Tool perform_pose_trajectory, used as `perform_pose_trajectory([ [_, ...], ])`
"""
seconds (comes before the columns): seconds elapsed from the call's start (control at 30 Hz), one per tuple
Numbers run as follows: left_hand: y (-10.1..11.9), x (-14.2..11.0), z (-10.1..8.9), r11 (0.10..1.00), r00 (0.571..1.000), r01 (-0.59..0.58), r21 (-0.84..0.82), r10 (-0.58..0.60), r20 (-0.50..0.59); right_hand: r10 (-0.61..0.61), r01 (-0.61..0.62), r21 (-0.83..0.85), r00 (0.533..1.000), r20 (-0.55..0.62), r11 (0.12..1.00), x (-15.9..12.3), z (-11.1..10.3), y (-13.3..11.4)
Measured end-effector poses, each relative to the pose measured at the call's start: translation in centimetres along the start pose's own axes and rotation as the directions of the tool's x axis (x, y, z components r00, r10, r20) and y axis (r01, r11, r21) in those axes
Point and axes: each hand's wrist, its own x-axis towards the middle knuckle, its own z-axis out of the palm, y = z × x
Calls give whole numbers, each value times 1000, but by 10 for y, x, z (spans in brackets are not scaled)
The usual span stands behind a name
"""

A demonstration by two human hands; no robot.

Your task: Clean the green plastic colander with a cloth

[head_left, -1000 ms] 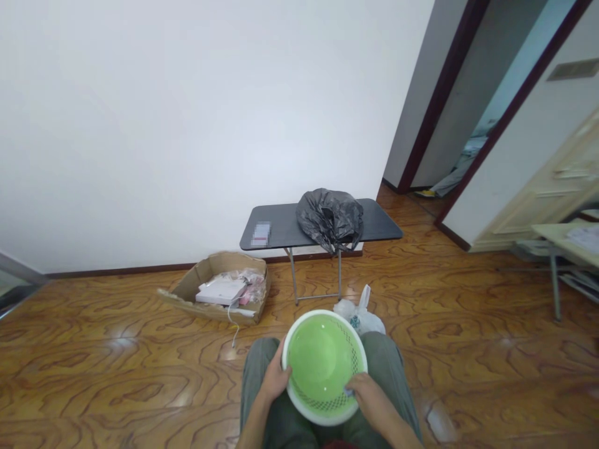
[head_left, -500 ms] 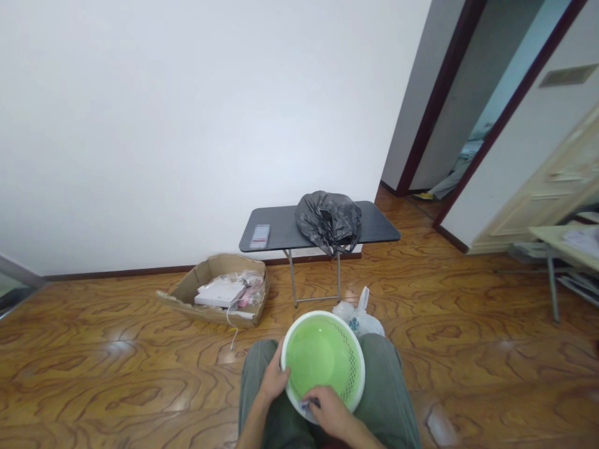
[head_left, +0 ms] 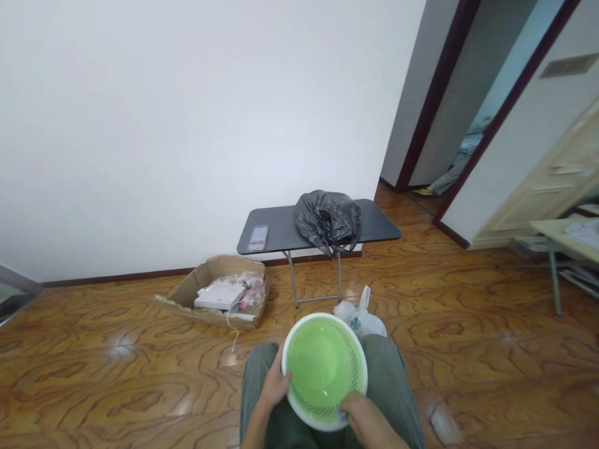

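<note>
A round green basket [head_left: 318,358] with a white rim and rows of holes in its side rests on my lap, between the thighs. My left hand [head_left: 275,381] grips its rim at the left, the thumb over the edge and the other fingers mostly hidden outside. At the lower right of the rim is my right hand [head_left: 358,408], closed. A small pale bluish, cloth-like piece [head_left: 342,415] shows at its fingertips, against the rim. What exactly it is stays blurred. Nothing lies inside the basket.
Past my knees stands a low black folding table [head_left: 281,227] with a black plastic bag [head_left: 327,218] on it. A white plastic bag [head_left: 367,322] sits on the floor near my right knee. To the left is an open cardboard box [head_left: 185,290] with white and pink items.
My right hand has moved right along the near rim, from the bottom of the basket to its lower right. The basket has shifted slightly right and down; my left hand keeps its hold.
</note>
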Motion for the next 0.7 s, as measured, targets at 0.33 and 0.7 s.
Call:
perform_pose_trajectory([
  [0.33,4,-3,-1,999,999,-32,-28,33,14,86,-137,-64,861,-501,989,93,-70,19],
  [0.7,8,-5,0,997,999,-49,-63,50,3,-206,175,-123,925,-320,977,185,-41,-60],
])
